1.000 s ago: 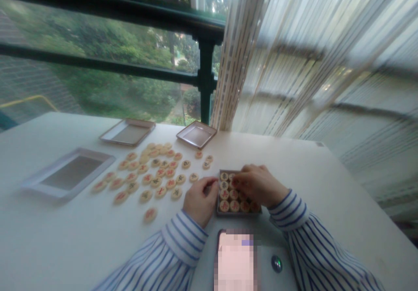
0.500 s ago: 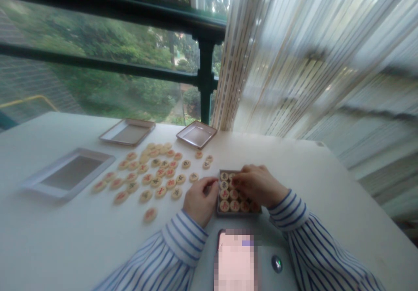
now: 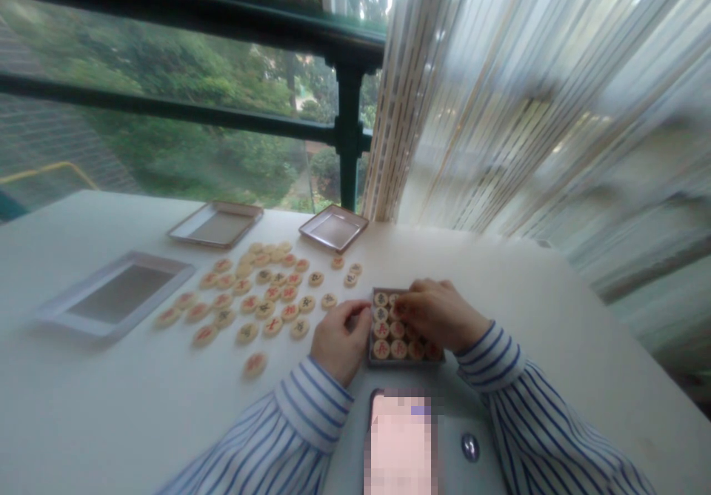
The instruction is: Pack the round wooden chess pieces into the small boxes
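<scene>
Left hand [image 3: 338, 336], loosely fisted, touched the left wall of the small box [image 3: 405, 362] near the surface [image 3: 111, 399] front edge, while right hand [image 3: 438, 313] covered its pieces [image 3: 382, 331], possibly pinching one.

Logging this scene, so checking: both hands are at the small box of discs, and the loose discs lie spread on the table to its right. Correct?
Not quite. In the head view the loose discs lie spread on the table to the left of the small box, not its right. The left hand and right hand are both at it.
</scene>
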`<action>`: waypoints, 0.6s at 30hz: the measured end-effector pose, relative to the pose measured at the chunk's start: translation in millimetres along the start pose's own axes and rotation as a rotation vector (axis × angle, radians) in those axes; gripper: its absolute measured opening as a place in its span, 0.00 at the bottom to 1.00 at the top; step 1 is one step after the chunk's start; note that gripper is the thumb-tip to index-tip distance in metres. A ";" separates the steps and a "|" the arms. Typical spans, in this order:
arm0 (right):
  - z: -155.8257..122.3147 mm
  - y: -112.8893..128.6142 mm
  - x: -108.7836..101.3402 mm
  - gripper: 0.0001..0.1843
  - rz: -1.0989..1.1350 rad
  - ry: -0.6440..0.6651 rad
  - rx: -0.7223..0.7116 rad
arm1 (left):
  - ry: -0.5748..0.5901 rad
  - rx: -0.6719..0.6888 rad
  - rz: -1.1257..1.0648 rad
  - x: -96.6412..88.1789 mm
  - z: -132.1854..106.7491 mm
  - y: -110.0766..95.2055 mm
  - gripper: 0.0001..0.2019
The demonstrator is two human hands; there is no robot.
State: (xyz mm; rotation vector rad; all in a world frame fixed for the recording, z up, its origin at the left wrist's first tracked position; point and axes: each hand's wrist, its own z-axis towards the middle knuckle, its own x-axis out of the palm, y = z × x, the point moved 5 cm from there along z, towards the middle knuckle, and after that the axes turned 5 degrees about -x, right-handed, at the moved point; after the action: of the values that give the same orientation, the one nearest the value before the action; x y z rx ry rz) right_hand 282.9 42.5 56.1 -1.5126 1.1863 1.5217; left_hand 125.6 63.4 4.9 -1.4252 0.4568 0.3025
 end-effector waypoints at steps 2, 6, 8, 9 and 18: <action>-0.1 -0.1 0.9 0.13 -0.003 0.006 0.003 | -0.002 0.001 0.000 -0.2 -0.1 -0.1 0.13; -1.2 -0.4 0.2 0.14 -0.008 -0.014 0.006 | 0.000 0.012 -0.005 0.4 0.4 0.7 0.13; -1.5 -0.2 -0.4 0.14 -0.008 -0.014 0.004 | 0.002 0.010 -0.009 0.9 0.7 1.8 0.13; -1.5 -0.2 -0.5 0.13 -0.010 -0.005 0.005 | 0.001 0.009 -0.010 1.1 0.7 2.3 0.13; -0.9 1.6 -1.7 0.13 -0.011 0.022 -0.011 | -0.005 0.014 0.009 0.1 0.5 1.6 0.13</action>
State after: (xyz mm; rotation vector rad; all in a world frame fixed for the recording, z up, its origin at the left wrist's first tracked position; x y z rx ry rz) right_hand 281.9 41.4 58.1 -1.5443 1.1828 1.5099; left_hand 125.0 64.2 3.5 -1.4086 0.4605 0.3101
